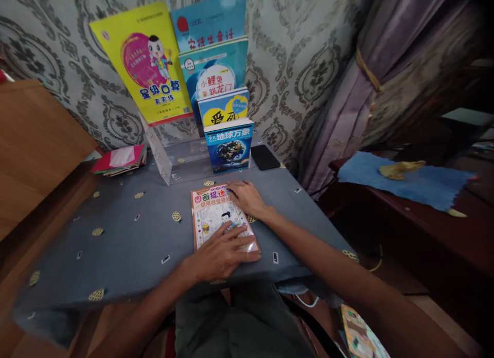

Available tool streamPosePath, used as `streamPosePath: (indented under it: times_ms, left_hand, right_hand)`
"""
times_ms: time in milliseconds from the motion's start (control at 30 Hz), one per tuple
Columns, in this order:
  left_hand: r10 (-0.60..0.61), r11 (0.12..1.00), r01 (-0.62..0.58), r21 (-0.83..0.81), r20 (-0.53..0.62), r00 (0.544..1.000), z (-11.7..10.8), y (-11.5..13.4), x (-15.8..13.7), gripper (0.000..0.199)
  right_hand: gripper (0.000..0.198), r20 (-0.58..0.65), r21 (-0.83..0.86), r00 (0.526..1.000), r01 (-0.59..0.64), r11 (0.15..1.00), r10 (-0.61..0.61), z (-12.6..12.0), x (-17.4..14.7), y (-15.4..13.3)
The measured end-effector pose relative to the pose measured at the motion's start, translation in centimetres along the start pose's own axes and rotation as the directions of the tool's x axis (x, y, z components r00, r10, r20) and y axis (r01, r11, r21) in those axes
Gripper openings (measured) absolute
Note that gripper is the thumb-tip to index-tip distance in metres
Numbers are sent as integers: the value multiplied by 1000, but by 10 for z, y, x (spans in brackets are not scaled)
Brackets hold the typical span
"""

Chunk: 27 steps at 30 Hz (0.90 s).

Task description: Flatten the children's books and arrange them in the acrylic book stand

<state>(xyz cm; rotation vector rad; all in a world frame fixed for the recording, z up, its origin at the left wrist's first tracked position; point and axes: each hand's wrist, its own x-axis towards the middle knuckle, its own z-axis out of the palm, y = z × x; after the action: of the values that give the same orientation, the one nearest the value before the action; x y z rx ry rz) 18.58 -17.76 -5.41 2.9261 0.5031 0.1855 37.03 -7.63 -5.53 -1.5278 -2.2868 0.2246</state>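
Note:
A children's picture book (210,219) with an orange-edged cover lies face up on the table, near its front edge. My left hand (222,251) rests across the lower part of the cover, fingers spread and pointing right. At the book's upper right corner lies my right hand (246,197), its fingers stretched over the cover and edge. Behind the book stands a clear acrylic rack (160,152) with several books in tiers. A blue book with a globe (231,149) is at its front, and a yellow workbook (144,65) is at the back left.
A patterned grey cloth (127,234) covers the table. A black phone (265,157) lies right of the rack, and a pile of booklets (120,159) lies at left. Right of the table, a blue cloth (405,178) lies on dark furniture beside a purple curtain (347,90).

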Motion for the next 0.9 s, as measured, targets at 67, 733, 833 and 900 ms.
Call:
streamPosePath:
  times_ms: [67,733,833,900]
  left_hand:
    - [7,1000,-7,-6,2,1000,-1,0,0,47]
    - [-71,997,56,-57,-315,946,1,-1,-5,34]
    - [-131,984,74,-161,-379,916,-2,0,-6,35]
    - [-206,964,112,-240,-416,886,-5,-3,-8,37]
  right_hand:
    - [33,-3,5,1000,1,1000,-1,1,0,1]
    - [45,-44,-121,983,173,978,-179,33,-72,-12]
    - [48,-34,-126,978,199,972,-205,31,-96,-15]
    - [49,-26,-136,976,210,968,-216,29,-107,-17]
